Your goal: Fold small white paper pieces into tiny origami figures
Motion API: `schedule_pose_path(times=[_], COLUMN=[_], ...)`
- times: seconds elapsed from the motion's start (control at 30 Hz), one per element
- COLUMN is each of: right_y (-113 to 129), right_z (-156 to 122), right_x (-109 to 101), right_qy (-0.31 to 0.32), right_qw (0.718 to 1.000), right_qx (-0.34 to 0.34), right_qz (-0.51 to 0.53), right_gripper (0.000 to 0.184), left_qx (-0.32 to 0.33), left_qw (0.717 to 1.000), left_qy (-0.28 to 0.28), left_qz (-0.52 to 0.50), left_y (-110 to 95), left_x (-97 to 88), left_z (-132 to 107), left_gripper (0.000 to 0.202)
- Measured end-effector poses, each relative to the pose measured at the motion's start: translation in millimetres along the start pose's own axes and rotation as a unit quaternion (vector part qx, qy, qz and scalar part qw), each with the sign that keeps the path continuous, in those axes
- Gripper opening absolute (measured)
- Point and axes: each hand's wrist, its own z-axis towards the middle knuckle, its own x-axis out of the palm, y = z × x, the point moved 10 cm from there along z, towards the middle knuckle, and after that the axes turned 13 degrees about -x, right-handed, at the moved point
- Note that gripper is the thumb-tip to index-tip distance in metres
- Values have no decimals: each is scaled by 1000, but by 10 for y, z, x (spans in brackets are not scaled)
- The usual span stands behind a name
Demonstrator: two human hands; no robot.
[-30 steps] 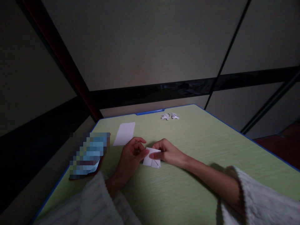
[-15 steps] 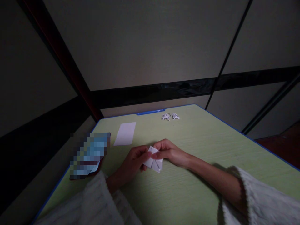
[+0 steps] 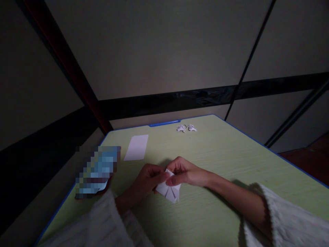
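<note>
The paper [image 3: 170, 193] was pinched from two sides

The likeliest trouble was a slip among the folded layers: uneven pressure from the two thumbs could have slid a flap out of line and left a crooked crease. A tear was possible too, if the hands had pulled apart while both gripped the far part of it. The near corner stuck out unsupported, with two dark lines fanning toward it, and a careless bend there could have blurred those folds. Dim light would have made such an error easy to miss.

The left hand [image 3: 150, 176] was closed to a narrow pinch, its thumb on top of the paper and its fingers mostly hidden underneath. The right hand [image 3: 189, 174] pinched just as narrowly, thumb across the top face and forefinger curled at the far side. How firmly either pressed could not be told.

The paper was well in from the left edge of the worktop [image 3: 218, 151]; whether it touched the surface was unclear. A blank sheet [image 3: 136, 147] lay near the far left corner, two folded figures [image 3: 181, 128] near the far edge, and a device [image 3: 102, 168] along the left edge.
</note>
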Motion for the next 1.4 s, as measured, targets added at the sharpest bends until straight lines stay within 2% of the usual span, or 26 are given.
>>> schedule_pose_path(times=[0.13, 0.23, 0.37, 0.63, 0.73, 0.87, 0.93, 1.1, 1.4], right_y=[-28, -36, -17, -25, -10, -27, -45, -27, -50], right_z=[-12, -13, 0, 13, 20, 22, 22, 34, 23], right_x=[55, 66, 64, 61, 32, -24, -46, -66, -39], right_qy=[37, 40, 31, 13, -9, -36, -45, -49, -19], right_qw=[998, 996, 996, 998, 999, 999, 998, 998, 998], right_qx=[4, 2, -14, -4, -6, 0, 7, -8, -17], right_qz=[-59, -80, -84, -58, -44, -36, -30, -24, -51], right_gripper=[12, 15, 19, 18, 22, 24, 25, 28, 24], left_qx=[40, 71, 83, 32, 27, 0, -8, 24, 24], left_qw=[994, 990, 992, 999, 999, 992, 988, 999, 999], left_qy=[-1, 5, 11, 14, -25, -124, -147, -32, -22], left_qz=[99, 121, 92, 17, -11, -37, -43, 4, 43], left_y=[-55, -97, -140, -47, -62, -14, 13, -55, -60], left_x=[61, 82, 71, 42, -21, -195, -245, -38, -35], left_z=[-5, -26, -57, -9, -6, -29, -38, -2, -21], left_gripper=[33, 34, 38, 37, 38, 39, 39, 35, 34])
